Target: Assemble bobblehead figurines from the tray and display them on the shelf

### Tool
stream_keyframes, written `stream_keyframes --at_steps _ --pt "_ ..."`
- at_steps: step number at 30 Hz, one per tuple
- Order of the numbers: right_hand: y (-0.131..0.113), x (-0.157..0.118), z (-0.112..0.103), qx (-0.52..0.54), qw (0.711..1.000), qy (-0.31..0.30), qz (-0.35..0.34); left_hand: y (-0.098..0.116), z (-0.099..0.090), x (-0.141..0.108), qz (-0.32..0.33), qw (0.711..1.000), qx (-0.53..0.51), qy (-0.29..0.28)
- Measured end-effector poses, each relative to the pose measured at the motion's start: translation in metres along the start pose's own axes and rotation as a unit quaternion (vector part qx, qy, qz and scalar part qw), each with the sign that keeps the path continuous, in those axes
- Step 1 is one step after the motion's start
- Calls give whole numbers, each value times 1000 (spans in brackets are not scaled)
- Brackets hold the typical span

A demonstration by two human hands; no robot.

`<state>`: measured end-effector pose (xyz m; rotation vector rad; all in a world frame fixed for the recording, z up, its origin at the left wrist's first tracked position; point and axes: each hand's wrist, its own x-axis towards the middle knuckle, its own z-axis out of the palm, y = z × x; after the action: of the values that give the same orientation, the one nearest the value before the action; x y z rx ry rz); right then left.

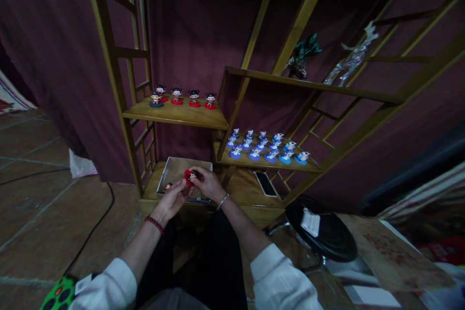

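Both my hands meet over an open cardboard box [185, 161] on the low shelf, holding one small figurine [193, 176] with dark hair and a red base. My left hand [174, 197] pinches the red base from the left. From the right, my right hand [209, 185] grips the figure's body. The figurine is tilted on its side. Inside the box, at its left, lies another small figurine [167, 186]. On the shelf above stand several red-based figurines [194, 98], along with a figurine on a dark base [156, 100].
Several purple and blue figurines [254, 147] stand in rows on the right shelf. A phone [265, 184] lies below them. Higher up are a green ornament [305, 55] and a clear deer-like ornament [354, 55]. A black round stool [323, 230] stands at right; a cable [105, 215] crosses the left floor.
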<state>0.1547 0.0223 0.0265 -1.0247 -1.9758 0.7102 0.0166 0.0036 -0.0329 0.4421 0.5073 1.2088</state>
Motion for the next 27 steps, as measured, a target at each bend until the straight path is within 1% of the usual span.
stream_keyframes --at_steps 10,16,24,27 --pt "-9 4 -8 -24 999 -17 -45 4 5 -1 -6 1000 -7 1" --pt "-20 9 -15 -43 998 -15 -38 10 14 -4 3 1000 -2 -7" --pt "-32 11 -20 -75 995 -8 -68 15 16 -6 23 999 -1 -30" --pt "-34 12 -20 -81 995 -7 -63 17 17 -7 29 999 2 -45"
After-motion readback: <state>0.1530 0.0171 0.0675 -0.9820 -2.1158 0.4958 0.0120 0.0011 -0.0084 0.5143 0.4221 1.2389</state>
